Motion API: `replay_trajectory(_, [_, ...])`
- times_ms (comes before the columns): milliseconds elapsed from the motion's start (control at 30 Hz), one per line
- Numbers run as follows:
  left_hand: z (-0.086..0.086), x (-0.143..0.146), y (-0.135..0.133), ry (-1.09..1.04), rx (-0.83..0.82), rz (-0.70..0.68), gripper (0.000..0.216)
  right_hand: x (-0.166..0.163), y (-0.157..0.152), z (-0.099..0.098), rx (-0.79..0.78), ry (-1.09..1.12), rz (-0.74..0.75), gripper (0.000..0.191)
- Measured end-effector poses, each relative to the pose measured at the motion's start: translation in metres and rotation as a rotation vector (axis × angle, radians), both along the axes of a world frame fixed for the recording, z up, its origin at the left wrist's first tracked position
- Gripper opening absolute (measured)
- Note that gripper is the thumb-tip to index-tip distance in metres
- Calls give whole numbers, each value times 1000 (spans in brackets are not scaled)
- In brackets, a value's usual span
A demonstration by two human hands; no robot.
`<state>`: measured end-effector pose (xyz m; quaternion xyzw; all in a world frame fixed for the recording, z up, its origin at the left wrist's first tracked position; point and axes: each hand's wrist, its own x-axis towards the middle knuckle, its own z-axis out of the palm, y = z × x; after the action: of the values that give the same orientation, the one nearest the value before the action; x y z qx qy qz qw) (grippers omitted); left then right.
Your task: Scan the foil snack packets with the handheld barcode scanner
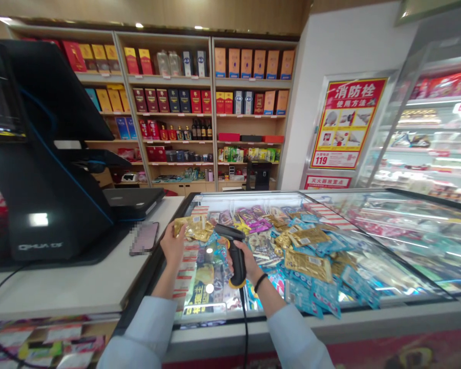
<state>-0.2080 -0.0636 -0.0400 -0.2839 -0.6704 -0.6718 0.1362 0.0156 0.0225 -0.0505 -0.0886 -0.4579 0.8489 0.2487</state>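
While left hand holds gold packets, right hand grips scanner.

A small shop, this: shelves of boxed liquor along the far wall, a checkout terminal on the left counter, a barcode scanner over the near glass-topped freezer, refrigerated cases right.

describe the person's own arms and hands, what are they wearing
Both arms wear loose long sleeves in pale blue. The left sleeve and right sleeve both end short of the wrists. The left hand and right hand are bare, with no gloves. A thin black band circles the right wrist. No watch or markings on the fabric show.
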Motion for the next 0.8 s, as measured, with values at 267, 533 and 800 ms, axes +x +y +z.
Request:
replay_trajectory(267, [5, 5, -4, 18, -36, 31, 47, 0, -1, -2, 55, -8, -12, 44])
replay_trajectory(533, [8, 8, -5, 24, -63, 32, 46, -1, -1, -3, 46, 0, -22, 45])
replay_trajectory(800, [5, 5, -4, -5, -26, 12, 51, -2, -1, -4, 43, -37, -47, 45])
